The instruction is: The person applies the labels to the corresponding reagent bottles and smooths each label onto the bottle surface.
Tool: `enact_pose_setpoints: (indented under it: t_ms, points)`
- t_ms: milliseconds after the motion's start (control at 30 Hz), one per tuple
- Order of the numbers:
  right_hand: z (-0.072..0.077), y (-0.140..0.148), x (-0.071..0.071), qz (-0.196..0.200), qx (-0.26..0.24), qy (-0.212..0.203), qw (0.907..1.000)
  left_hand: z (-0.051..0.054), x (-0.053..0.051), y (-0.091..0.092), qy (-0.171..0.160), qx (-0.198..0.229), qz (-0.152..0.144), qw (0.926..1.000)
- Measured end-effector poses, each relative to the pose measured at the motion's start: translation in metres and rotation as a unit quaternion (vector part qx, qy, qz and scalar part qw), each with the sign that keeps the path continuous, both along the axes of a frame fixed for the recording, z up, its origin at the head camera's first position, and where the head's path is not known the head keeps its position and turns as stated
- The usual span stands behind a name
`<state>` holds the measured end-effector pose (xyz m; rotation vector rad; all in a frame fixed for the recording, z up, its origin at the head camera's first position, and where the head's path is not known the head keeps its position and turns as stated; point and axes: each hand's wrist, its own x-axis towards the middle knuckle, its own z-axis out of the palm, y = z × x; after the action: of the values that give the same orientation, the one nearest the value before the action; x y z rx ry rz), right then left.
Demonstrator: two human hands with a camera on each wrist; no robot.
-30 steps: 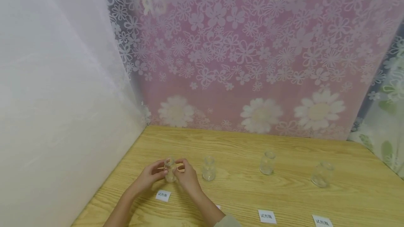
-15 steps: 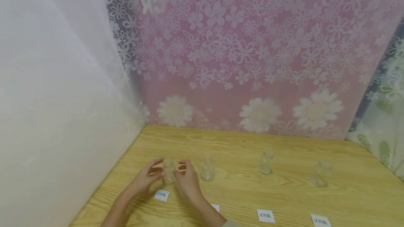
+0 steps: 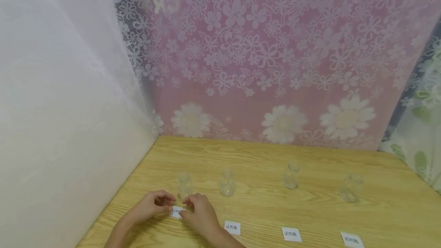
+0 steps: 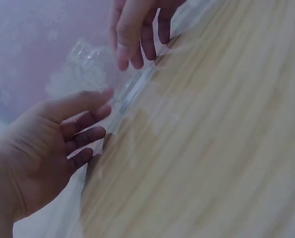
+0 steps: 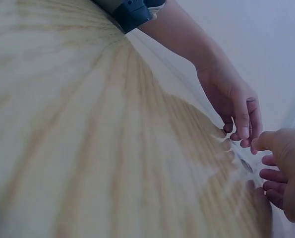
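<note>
My left hand (image 3: pixel 151 205) and right hand (image 3: pixel 201 215) are low over the table, one on each side of a small white paper label (image 3: pixel 176 212) with printed characters. Their loosely bent fingers are around the label's edges; whether any fingertip touches it I cannot tell. Just behind the label a clear glass bottle (image 3: pixel 185 185) stands upright, free of both hands. In the left wrist view a gap separates the left hand (image 4: pixel 48 139) from the right hand (image 4: pixel 135 27), with the bottle (image 4: pixel 85 59) beyond. The right wrist view has the fingers of both hands close together.
Three more clear glass bottles stand to the right: one close by (image 3: pixel 227 183), another bottle (image 3: pixel 291 176) farther along, and a bottle (image 3: pixel 350 188) at the far right. In front of them lie a white label (image 3: pixel 232 227), a second label (image 3: pixel 291 234) and a third label (image 3: pixel 351 239).
Both hands have come away from the leftmost bottle and moved down toward me, to the label in front of it. The bottle stays standing. The second label is now uncovered by the right arm.
</note>
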<state>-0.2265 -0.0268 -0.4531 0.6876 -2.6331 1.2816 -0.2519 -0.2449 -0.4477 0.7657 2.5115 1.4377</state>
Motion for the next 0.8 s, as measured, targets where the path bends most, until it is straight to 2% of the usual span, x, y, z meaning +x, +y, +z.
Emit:
enact_pose_setpoints:
  t_ms: [100, 233, 433, 800]
  points:
    - [-0.003, 0.001, 0.001, 0.005, 0.034, 0.024, 0.9991, -0.002, 0.002, 0.002, 0.015, -0.004, -0.015, 0.9998]
    - [-0.006, 0.002, 0.001, 0.015, 0.065, 0.058, 0.996, -0.005, 0.002, 0.004, 0.033, -0.024, -0.018, 0.999]
    - [-0.008, 0.002, 0.001, 0.017, 0.092, 0.099, 0.9906, -0.004, 0.002, 0.003, 0.027, -0.04, -0.009, 0.9988]
    - [-0.012, 0.0, -0.002, -0.01, 0.087, 0.129, 0.9878, -0.004, 0.003, 0.006, 0.037, -0.055, 0.004, 0.9978]
